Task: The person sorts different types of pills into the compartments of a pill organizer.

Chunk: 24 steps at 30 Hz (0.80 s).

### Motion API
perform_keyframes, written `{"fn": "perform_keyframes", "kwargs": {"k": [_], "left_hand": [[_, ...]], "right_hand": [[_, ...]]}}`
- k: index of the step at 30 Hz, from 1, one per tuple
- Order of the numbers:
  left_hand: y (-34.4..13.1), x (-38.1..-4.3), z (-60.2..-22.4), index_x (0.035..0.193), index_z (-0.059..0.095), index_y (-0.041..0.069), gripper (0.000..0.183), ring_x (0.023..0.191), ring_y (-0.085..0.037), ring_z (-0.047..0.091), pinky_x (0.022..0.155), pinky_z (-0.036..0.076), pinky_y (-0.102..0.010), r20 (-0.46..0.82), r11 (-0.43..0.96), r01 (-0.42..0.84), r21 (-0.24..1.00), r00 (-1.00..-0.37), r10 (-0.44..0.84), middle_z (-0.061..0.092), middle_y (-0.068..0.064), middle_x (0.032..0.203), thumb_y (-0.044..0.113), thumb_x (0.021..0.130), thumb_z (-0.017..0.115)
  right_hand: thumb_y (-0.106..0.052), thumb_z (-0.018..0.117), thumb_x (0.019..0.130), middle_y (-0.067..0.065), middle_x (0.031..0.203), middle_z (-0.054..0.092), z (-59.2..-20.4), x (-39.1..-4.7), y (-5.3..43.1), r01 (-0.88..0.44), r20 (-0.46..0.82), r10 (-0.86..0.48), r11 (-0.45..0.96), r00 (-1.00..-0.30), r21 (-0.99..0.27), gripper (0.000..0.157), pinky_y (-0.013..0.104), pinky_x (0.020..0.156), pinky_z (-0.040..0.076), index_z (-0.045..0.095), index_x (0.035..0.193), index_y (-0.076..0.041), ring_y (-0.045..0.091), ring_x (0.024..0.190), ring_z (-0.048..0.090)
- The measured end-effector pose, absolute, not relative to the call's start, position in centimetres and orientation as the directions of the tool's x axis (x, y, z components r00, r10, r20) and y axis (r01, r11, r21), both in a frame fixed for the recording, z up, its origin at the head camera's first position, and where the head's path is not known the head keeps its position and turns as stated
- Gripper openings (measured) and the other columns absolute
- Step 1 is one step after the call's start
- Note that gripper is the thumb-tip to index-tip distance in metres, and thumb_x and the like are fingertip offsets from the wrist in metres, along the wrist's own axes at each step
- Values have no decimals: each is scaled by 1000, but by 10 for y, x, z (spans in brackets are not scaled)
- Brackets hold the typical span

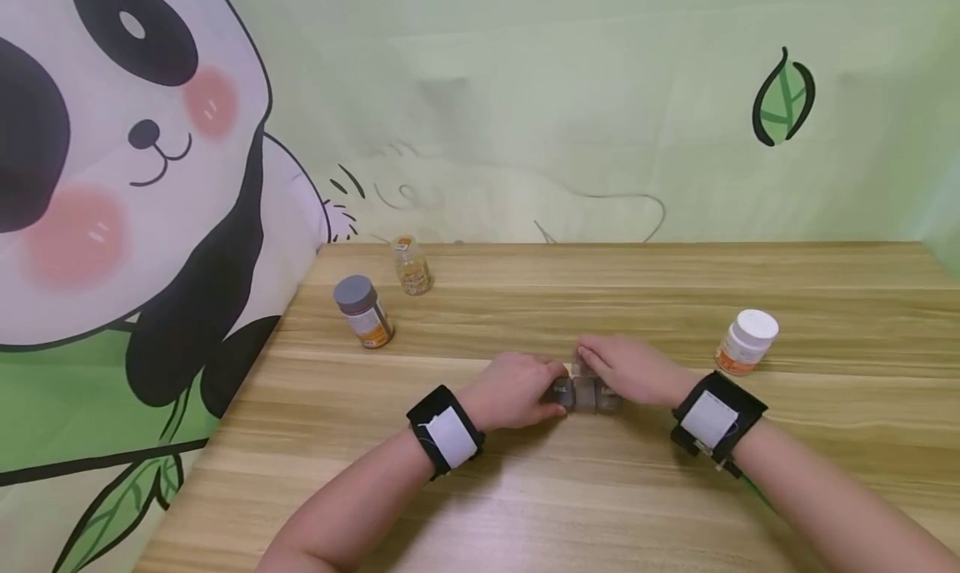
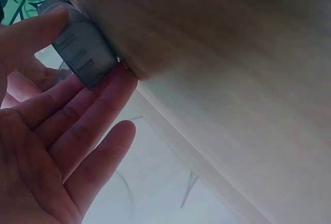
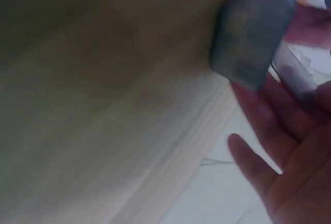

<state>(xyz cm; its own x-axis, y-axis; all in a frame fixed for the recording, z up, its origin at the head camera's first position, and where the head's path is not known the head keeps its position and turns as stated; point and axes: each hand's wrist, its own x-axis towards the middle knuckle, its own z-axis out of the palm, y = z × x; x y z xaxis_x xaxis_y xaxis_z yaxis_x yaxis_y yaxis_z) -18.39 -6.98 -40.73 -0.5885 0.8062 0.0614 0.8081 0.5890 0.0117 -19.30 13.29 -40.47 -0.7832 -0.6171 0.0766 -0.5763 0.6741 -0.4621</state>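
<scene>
A small grey translucent pill box (image 1: 585,395) lies on the wooden table in front of me, split into sections. My left hand (image 1: 517,389) grips its left end, thumb on the near side and fingers on the far side. Raised or printed marks show on the grey end (image 2: 85,53) in the left wrist view. My right hand (image 1: 628,369) holds the right end, its fingers partly covering it. A clear flap (image 3: 295,74) stands out beside the right fingers in the right wrist view. That view is blurred.
A grey-capped bottle (image 1: 363,312) and a clear jar (image 1: 412,266) with small contents stand at the back left. A white-lidded bottle (image 1: 746,342) with an orange label is right, beyond my right wrist. A panda-printed cloth (image 1: 480,123) hangs behind the table.
</scene>
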Motion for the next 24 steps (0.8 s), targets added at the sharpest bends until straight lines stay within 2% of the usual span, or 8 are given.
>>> {"fn": "perform_keyframes", "kwargs": {"k": [9,12,15,19,24], "left_hand": [[-69,-183,-405,99,57,14,36,62,-2,45,54,36,-19,79,596,802,25,-596,799,52,11,78,43,79,64],[-69,-184,-406,106,56,13,45,62,-3,46,55,37,-20,75,612,791,28,-612,787,55,9,79,45,77,65],[-70,-185,-406,119,51,10,60,66,-2,49,58,39,-19,68,628,776,55,-630,773,61,5,87,49,76,65],[-75,-186,-408,131,42,9,75,70,-4,51,62,40,-19,55,641,749,171,-656,752,62,0,100,54,75,64],[-91,-185,-408,139,31,17,79,91,-8,56,77,42,-24,15,615,646,453,-695,719,53,-5,124,57,77,60]], "right_hand": [[-25,36,98,-6,68,46,-401,-200,135,-547,47,-603,686,-797,-480,24,30,57,39,55,91,-13,11,61,44],[-30,37,98,-5,76,52,-399,-198,138,-526,39,-588,690,-808,-497,27,30,61,42,56,100,-12,11,68,49],[-39,39,96,-2,89,58,-397,-194,143,-476,5,-552,714,-834,-513,36,31,68,45,53,114,-11,12,78,54],[-51,40,92,0,101,59,-396,-185,152,-434,-12,-515,734,-857,-522,52,33,74,45,46,125,-10,14,88,56],[-57,41,89,1,113,56,-393,-170,169,-440,35,-502,722,-864,-533,61,38,81,43,39,131,-13,17,99,54]]}}
